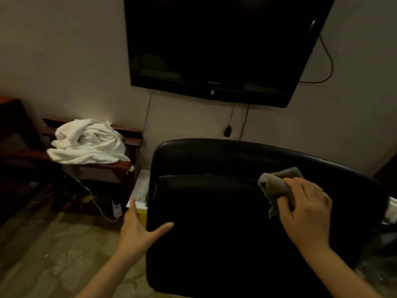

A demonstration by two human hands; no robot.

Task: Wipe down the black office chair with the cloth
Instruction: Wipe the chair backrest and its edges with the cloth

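Observation:
The black office chair (pixel 214 211) fills the lower middle of the view, its padded backrest facing me. My right hand (pixel 305 214) presses a bunched greenish cloth (pixel 277 186) against the upper right of the backrest. My left hand (pixel 139 231) rests on the chair's left edge, with the thumb on the front face and the fingers spread along the side. The chair's seat and base are hidden.
A black TV (pixel 214 50) hangs on the wall above the chair, cables trailing below it. A wooden armchair (pixel 120 166) at the left holds a heap of white towels (pixel 88 143). A white adapter (pixel 117 209) and cord lie on the floor beside a white-and-yellow box (pixel 140 190).

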